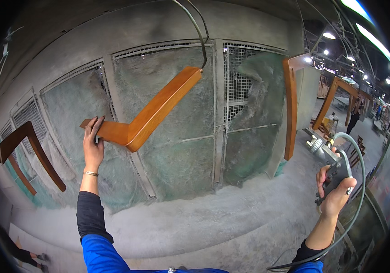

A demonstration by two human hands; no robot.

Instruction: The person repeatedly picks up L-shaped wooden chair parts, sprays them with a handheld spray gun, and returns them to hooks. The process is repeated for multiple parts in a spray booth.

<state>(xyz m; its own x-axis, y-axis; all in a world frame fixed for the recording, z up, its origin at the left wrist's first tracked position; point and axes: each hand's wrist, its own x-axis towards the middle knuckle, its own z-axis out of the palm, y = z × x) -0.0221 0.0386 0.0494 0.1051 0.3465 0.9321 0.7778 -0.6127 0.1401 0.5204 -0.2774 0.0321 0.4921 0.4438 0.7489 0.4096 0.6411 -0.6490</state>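
Gripping fingers of the left hand hold one end of the bent brown wood. Its other end hangs from a wire, before dusty screens. It looks stiff, maybe slick; ends seem best. Right hand holds a metal spray gun.

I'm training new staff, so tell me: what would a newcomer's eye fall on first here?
First, the bent, glossy orange-brown wooden piece hanging at centre, its left end in the bare left hand. Next, the silvery metal spray gun in the bare right hand, at right. Behind, dusty grey-green fibrous sheets line the wall.
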